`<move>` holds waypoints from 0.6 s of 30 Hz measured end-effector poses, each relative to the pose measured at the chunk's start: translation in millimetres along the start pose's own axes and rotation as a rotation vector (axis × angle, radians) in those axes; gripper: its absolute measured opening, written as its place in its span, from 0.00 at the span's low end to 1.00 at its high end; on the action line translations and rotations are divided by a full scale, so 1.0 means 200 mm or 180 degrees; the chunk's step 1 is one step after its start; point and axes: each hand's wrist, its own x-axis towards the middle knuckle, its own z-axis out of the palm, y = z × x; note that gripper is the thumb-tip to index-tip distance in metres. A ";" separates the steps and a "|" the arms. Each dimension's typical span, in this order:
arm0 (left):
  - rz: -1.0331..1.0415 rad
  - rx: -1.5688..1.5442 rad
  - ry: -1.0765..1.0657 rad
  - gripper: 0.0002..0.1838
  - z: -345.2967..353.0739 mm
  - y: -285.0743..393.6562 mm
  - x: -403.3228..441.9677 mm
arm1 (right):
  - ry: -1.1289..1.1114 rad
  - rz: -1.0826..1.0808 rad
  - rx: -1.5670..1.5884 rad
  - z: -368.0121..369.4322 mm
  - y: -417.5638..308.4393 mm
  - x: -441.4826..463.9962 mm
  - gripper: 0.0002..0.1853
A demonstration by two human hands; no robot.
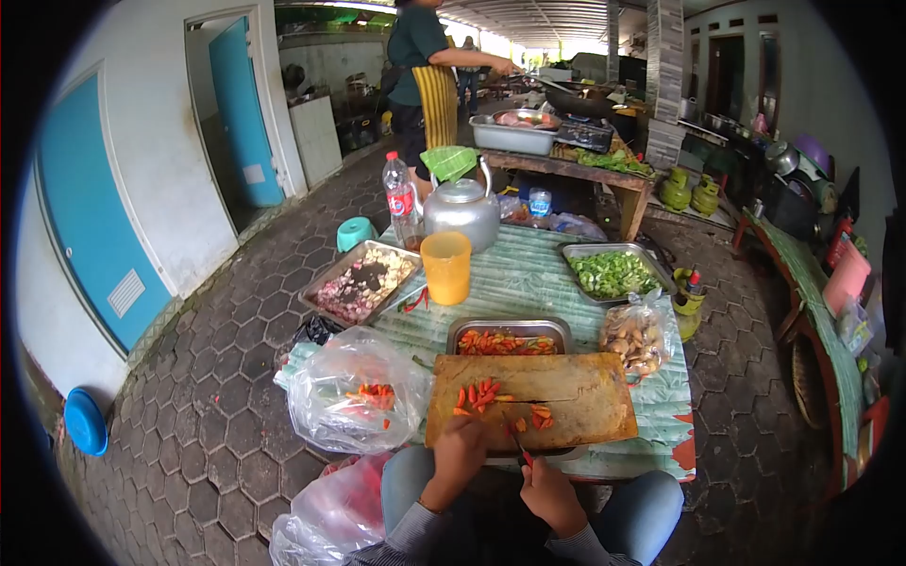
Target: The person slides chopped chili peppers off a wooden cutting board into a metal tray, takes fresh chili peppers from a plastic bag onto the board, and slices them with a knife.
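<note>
My right hand [554, 494] is closed around the red handle of a knife [520, 446], its blade over the front part of a worn wooden cutting board [595, 410]. Beside it, my left hand [460, 457] rests at the board's front edge with fingers curled in; what they pinch, if anything, is hidden. Whole red chilies [484, 391] lie on the board just beyond the left hand. Cut orange-red chili pieces [541, 416] sit past the knife tip. Behind the board, a metal tray [564, 332] holds many chilies.
A clear plastic bag with chilies [349, 415] lies left of the board. Around the table are a tray of chopped onions and garlic [330, 294], an orange pitcher [445, 269], a kettle [462, 215], chopped greens [613, 274] and a bagged brown food [634, 341]. A person [415, 71] stands cooking beyond.
</note>
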 end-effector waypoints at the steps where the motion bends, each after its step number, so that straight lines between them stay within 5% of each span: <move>1: 0.0050 -0.0012 -0.0006 0.06 -0.05 0.01 0.03 | 0.0048 0.0010 0.0015 0.00 0.02 0.00 0.13; 4: -0.0134 0.0686 0.0217 0.08 -0.14 -0.03 0.10 | 0.0153 -0.0146 -0.0047 0.01 0.05 0.01 0.13; 13: 0.0053 0.0758 0.0059 0.04 -0.08 -0.15 0.12 | 0.0281 -0.0244 -0.0167 -0.01 0.01 -0.02 0.14; 18: 0.0154 0.0801 0.0164 0.03 -0.10 -0.12 0.11 | -0.0307 -0.0365 0.0033 0.03 0.03 -0.06 0.16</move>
